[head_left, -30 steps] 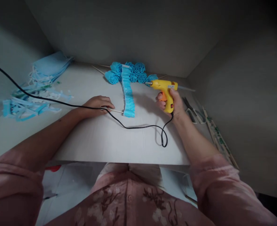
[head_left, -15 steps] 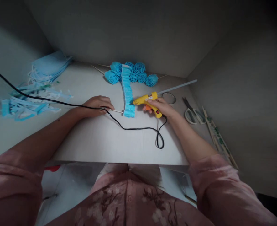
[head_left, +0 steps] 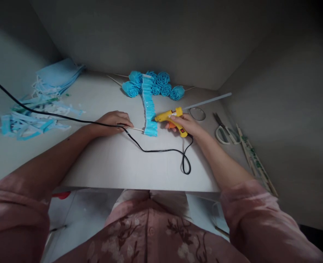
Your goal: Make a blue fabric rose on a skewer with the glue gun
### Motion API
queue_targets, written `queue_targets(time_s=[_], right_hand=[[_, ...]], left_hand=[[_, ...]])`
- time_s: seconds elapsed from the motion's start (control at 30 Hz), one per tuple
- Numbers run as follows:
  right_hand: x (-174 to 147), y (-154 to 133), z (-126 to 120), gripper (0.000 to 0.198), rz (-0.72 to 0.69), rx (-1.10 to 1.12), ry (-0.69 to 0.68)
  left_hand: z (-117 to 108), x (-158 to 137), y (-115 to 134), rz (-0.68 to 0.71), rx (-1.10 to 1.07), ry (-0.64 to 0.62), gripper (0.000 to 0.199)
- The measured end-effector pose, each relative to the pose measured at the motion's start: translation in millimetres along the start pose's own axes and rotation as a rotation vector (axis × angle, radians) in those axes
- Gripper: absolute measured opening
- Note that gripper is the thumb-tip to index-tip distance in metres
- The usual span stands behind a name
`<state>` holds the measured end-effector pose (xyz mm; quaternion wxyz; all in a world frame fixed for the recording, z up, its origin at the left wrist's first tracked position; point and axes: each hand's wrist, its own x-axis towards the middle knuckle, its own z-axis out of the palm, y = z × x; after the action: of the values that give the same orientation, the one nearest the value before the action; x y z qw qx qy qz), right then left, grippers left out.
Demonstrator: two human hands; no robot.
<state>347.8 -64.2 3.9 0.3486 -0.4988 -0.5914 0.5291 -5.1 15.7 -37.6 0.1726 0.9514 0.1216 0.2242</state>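
My left hand is closed on a thin wooden stick, whose tip meets the lower end of a pleated blue strip. The strip lies lengthwise on the table, its far end against several blue fabric roses on sticks. In my right hand is a yellow glue gun, its nozzle close to the strip's right edge near the lower end. I cannot tell whether the nozzle touches the fabric. A long translucent glue stick sticks out of the gun's back.
A black cord crosses my left wrist and loops before the glue gun. Face masks are stacked at the left, with cut strips nearer. Scissors, a ring-shaped item and thin sticks lie at the right.
The glue gun and my right hand have shifted very slightly left. My left hand, the stick and the blue strip look nearly unchanged.
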Motion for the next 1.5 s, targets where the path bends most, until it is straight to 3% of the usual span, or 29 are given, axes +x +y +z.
queue_targets(time_s=[0.17, 0.57, 0.87, 1.03, 1.17, 1.37, 1.5], right_hand=[[1, 1, -9, 0.063, -0.009, 0.077, 0.06], [-1, -4, -8, 0.062, -0.002, 0.076, 0.045], [1, -1, -2, 0.056, 0.03, 0.048, 0.037], [-4, -7, -19, 0.055, -0.111, 0.288, 0.148], [-4, -4, -21, 0.05, -0.169, 0.305, 0.189], [2, -2, -5, 0.042, -0.024, 0.211, 0.103], [-1, -4, -5, 0.041, -0.083, 0.268, 0.085]], left_hand=[[0, 0, 1, 0.0, -0.006, 0.003, 0.034], [-2, -1, 1, -0.023, 0.008, -0.043, 0.035], [1, -2, 0, -0.037, -0.019, -0.003, 0.033], [3, -3, -5, -0.008, -0.026, -0.005, 0.037], [1, -2, -2, -0.02, -0.008, -0.006, 0.036], [-1, 1, 6, -0.076, 0.028, -0.021, 0.033], [-1, 3, 9, -0.105, 0.034, -0.014, 0.035]])
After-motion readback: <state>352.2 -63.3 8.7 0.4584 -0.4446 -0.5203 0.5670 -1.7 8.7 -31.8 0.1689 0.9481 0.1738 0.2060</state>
